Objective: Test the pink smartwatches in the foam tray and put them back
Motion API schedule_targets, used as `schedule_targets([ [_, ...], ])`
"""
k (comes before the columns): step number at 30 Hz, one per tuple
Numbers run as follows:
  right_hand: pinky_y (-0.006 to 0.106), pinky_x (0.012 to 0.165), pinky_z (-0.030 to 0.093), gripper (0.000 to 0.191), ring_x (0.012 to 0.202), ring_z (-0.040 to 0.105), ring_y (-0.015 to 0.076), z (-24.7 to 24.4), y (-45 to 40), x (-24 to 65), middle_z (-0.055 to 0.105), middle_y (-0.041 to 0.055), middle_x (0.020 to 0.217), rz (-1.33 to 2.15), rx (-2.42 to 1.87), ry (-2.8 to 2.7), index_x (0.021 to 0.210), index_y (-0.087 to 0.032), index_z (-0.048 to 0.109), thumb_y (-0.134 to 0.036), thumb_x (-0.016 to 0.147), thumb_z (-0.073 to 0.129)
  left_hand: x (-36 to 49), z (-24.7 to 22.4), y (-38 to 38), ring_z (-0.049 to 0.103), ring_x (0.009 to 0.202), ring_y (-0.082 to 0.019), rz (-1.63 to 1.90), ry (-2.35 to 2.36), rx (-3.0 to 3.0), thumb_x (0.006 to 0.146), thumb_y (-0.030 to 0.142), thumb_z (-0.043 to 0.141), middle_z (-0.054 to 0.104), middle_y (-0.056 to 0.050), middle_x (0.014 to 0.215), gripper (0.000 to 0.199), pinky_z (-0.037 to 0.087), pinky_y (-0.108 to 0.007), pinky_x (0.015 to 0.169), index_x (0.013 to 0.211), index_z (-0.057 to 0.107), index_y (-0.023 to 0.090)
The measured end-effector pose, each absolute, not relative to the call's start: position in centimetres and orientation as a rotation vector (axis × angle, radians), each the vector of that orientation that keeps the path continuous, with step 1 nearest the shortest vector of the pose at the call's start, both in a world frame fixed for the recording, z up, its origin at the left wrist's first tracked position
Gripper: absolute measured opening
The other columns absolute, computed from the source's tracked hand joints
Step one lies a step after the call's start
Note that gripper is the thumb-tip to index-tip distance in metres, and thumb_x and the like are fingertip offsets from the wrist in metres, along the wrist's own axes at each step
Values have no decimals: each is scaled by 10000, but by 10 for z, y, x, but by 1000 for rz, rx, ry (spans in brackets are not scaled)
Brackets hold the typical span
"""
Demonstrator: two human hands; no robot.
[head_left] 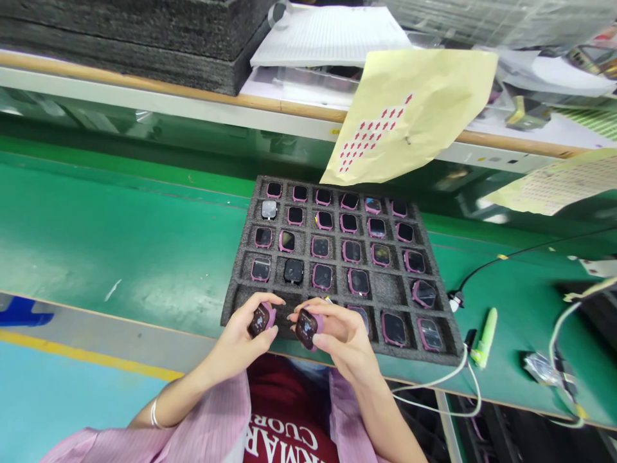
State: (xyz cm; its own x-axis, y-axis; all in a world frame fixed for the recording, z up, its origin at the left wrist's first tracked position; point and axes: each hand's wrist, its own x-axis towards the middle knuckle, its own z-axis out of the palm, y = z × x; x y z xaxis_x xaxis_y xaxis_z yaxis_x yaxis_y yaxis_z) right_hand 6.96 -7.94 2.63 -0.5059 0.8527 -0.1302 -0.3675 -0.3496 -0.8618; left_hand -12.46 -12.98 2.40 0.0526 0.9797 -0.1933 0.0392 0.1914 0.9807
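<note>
My left hand (248,337) holds a pink-framed smartwatch body (260,319) by its edges, its dark screen showing small light marks. A second such watch (306,328), with its screen lit, is between the fingers and thumb of my right hand (343,335). Both hands are over the front edge of a black foam tray (393,289). Pink-framed watches with dark screens, such as one at the front (394,328), lie in most of its compartments. One watch (268,209) at the back left has a pale screen, and a black one (294,271) sits nearer the front.
The tray lies on a green table (120,238). To its right are a green-handled tool (486,334), a white cable (475,405), a black cable (501,260) and a clear plastic bag (542,368). A yellow sheet with red arrows (409,116) hangs from the shelf (159,83) behind.
</note>
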Motion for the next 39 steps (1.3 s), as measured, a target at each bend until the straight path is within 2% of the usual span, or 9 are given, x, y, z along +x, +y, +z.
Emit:
schedule_targets([
  [6, 392, 833, 546, 305, 937, 678, 256, 27, -79, 69, 646, 78, 1030, 1938, -753, -1070, 990, -240, 735, -209, 695, 800, -124, 20, -129, 396, 543, -70, 991, 1284, 1060, 817, 144, 538, 506, 23, 861, 338, 344, -198, 503, 1143, 511, 227],
  [10, 381, 829, 545, 314, 947, 676, 257, 26, -79, 70, 633, 76, 1036, 1940, -740, -1069, 1004, -242, 732, -221, 698, 800, -124, 22, -129, 430, 587, -87, 990, 1266, 1077, 820, 149, 545, 483, 36, 806, 393, 373, -203, 550, 1198, 486, 241],
  [17, 405, 811, 550, 331, 946, 673, 257, 32, -82, 76, 624, 89, 1066, 1973, -591, -1137, 1056, -253, 713, -236, 732, 778, -127, 32, -138, 469, 646, -98, 1042, 1252, 1137, 804, 132, 565, 495, 41, 777, 378, 414, -207, 627, 1163, 519, 243],
  [21, 414, 852, 545, 309, 968, 678, 269, 31, -82, 74, 648, 78, 1065, 1976, -672, -1093, 1020, -245, 722, -194, 720, 779, -125, 30, -137, 452, 534, -69, 1007, 1240, 1046, 835, 162, 551, 474, 46, 751, 333, 412, -187, 514, 1156, 513, 240],
  [24, 435, 909, 523, 336, 998, 674, 272, 28, -79, 72, 690, 89, 1068, 2006, -782, -1042, 1081, -238, 692, -213, 752, 754, -122, 25, -134, 478, 520, -67, 977, 1161, 930, 844, 228, 589, 477, 32, 808, 476, 442, -187, 469, 1288, 421, 266],
  [27, 474, 953, 489, 378, 1114, 623, 279, 26, -77, 72, 657, 121, 1199, 2092, -870, -960, 1204, -240, 617, -248, 831, 680, -125, 19, -131, 567, 693, -123, 1015, 1032, 863, 839, 236, 606, 517, -19, 941, 615, 519, -233, 578, 1383, 323, 273],
  [32, 537, 978, 449, 374, 1159, 594, 297, 22, -77, 74, 604, 143, 1286, 2194, -834, -798, 1265, -233, 571, -286, 896, 595, -136, 11, -128, 613, 820, -163, 1022, 934, 766, 901, 212, 472, 559, -72, 1086, 494, 525, -340, 784, 1385, 376, 238],
  [36, 546, 967, 458, 367, 1143, 604, 301, 22, -80, 69, 629, 135, 1253, 2113, -858, -804, 1240, -233, 593, -290, 879, 608, -140, 12, -127, 615, 894, -199, 1031, 902, 721, 886, 195, 485, 573, -75, 1088, 479, 538, -342, 770, 1361, 435, 239],
  [39, 517, 941, 494, 363, 1115, 621, 295, 21, -82, 64, 639, 118, 1241, 1988, -895, -856, 1224, -244, 608, -296, 865, 624, -139, 16, -126, 637, 830, -184, 1013, 924, 746, 895, 204, 489, 582, -73, 1089, 465, 540, -355, 779, 1356, 451, 247],
])
